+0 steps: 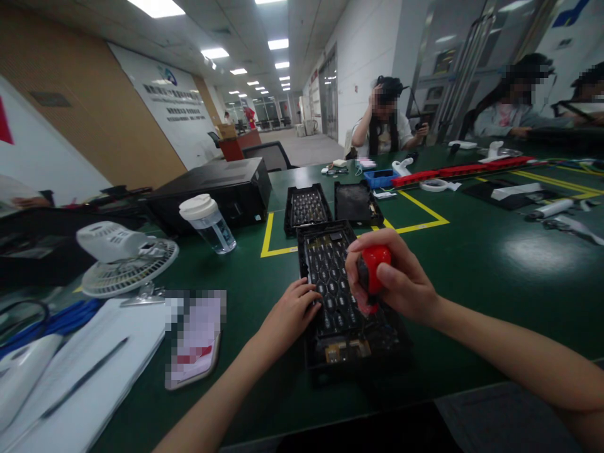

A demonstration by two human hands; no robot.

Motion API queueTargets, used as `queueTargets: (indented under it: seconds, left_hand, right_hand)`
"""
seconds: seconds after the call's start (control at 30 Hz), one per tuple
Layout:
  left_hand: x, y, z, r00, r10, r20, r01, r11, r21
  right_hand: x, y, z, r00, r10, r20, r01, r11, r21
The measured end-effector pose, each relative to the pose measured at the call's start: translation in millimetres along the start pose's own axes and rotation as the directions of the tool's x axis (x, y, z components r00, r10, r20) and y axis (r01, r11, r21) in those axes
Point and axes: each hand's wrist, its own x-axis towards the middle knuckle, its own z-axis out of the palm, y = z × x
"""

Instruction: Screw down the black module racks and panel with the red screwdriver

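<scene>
A black open device chassis (344,302) with a honeycomb grid inside lies on the green table in front of me. My right hand (396,280) is closed around a screwdriver with a red and black handle (372,270), held upright over the chassis. My left hand (295,311) rests on the chassis's left edge with its fingers curled against the grid. Two more black trays (306,207) (356,202) lie just beyond, inside a yellow taped square.
On the left stand a white desk fan (123,258), a lidded clear cup (210,223), a black box (212,189), a phone (195,340) and white papers (85,371). Other people sit at the table's far right, near red strips (462,170) and small parts.
</scene>
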Motion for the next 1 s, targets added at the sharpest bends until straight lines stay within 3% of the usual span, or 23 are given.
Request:
queueTargets:
  seconds: [0.2,0.7,1.0]
  left_hand:
    - [0.5,-0.1,0.1,1.000,-0.011,0.024,0.011,1.000,0.000]
    - [1.3,0.5,0.6,1.000,0.022,-0.007,-0.022,0.999,-0.025]
    - [2.3,1.2,-0.7,1.000,0.012,0.010,-0.011,0.999,-0.033]
  right_hand:
    - [1.0,-2.2,-0.3,0.999,0.042,0.014,-0.043,0.991,0.123]
    - [-0.3,-7.3,-3.7,0.995,0.031,0.097,-0.026,0.999,-0.045]
    - [0.1,-8.0,-5.8,0.989,0.010,0.147,-0.005,0.999,-0.032]
